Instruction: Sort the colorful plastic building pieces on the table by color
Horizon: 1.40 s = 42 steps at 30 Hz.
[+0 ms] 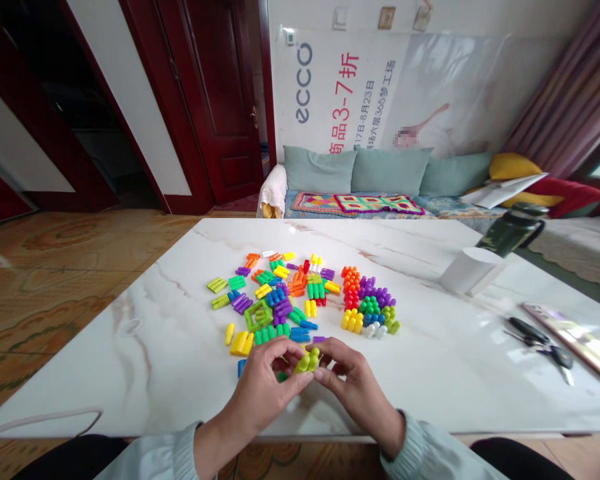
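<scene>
Near the front of the white marble-patterned table (180, 373), my left hand (273, 377) and my right hand (350, 377) both pinch a lime-green toy piece (307, 361) with rounded knobs. Beyond my left hand lies a loose spread of coloured plastic pieces, among them a square lime-green one (259, 316), a yellow one (242, 343) and a blue one (300, 335). To the right of the spread, pieces stand grouped by colour: orange (351, 280), purple (377, 292), green (369, 305), yellow (353, 321), white (375, 330) and lime-green (391, 320).
On the table's right are a white cylinder (470, 270), a dark flask (515, 230), keys (543, 343) and a phone (575, 337). A white cable (45, 417) lies at the front left. Behind the table stands a sofa with cushions (393, 173).
</scene>
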Available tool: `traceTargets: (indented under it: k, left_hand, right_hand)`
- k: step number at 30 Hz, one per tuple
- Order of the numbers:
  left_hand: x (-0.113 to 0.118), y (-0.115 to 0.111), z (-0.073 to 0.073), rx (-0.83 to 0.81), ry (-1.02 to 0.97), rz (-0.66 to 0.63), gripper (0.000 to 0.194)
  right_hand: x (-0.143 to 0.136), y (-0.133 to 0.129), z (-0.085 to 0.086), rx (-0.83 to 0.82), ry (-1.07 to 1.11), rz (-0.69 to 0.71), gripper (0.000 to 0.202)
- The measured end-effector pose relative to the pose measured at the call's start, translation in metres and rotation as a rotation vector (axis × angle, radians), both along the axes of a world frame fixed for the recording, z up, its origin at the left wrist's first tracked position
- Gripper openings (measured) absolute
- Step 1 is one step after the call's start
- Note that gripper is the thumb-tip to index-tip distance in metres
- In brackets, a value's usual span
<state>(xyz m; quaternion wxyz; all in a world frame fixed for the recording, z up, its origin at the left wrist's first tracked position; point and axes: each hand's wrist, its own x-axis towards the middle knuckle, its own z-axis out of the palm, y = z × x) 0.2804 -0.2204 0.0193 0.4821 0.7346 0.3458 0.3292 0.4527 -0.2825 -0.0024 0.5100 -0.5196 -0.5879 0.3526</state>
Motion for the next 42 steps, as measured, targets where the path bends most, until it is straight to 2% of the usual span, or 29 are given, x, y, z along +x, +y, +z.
traceTargets:
  k: [3, 7, 11, 14, 16, 19, 21, 23, 26, 29, 33, 42]
  left_hand:
    - [0.001, -0.005, 0.001, 0.109, -0.002, 0.024, 0.011]
    - [0.002, -0.007, -0.004, 0.106, -0.010, 0.018, 0.024]
    - [0.002, -0.006, -0.009, 0.122, -0.008, -0.041, 0.029]
    - [0.002, -0.005, -0.009, 0.120, -0.017, -0.089, 0.032]
    - [0.001, -0.005, -0.008, 0.135, -0.027, -0.110, 0.032]
    - [0.000, -0.005, -0.008, 0.172, -0.031, -0.116, 0.028]
    - [0.000, -0.005, -0.007, 0.177, -0.031, -0.118, 0.026]
    - [0.001, -0.004, -0.007, 0.176, -0.028, -0.116, 0.026]
    - [0.000, -0.003, -0.007, 0.183, -0.012, -0.110, 0.024]
    - [-0.001, -0.003, -0.008, 0.196, 0.006, -0.107, 0.022]
    - [-0.002, -0.004, -0.008, 0.217, 0.022, -0.116, 0.019]
    - [-0.001, -0.004, -0.006, 0.217, 0.062, -0.114, 0.019]
  right_hand:
    - [0.000, -0.004, 0.000, 0.062, 0.038, -0.029, 0.037]
    - [-0.004, -0.012, 0.002, 0.122, 0.038, -0.062, 0.033]
    - [-0.004, -0.020, 0.003, 0.170, -0.109, -0.065, 0.032]
    - [0.010, -0.022, 0.007, 0.247, -0.243, -0.116, 0.031]
    - [0.034, -0.021, 0.013, 0.305, -0.292, -0.263, 0.031]
    - [0.085, -0.015, 0.021, 0.317, -0.289, -0.631, 0.031]
    - [0.120, -0.012, 0.022, 0.243, -0.307, -0.825, 0.034]
    - [0.147, -0.010, 0.018, 0.121, -0.403, -0.926, 0.033]
    - [0.168, -0.008, 0.004, -0.072, -0.571, -0.892, 0.027]
    - [0.173, -0.005, -0.010, -0.176, -0.612, -0.791, 0.023]
    - [0.170, 0.001, -0.019, -0.213, -0.585, -0.773, 0.021]
    - [0.168, 0.000, -0.019, -0.222, -0.557, -0.748, 0.029]
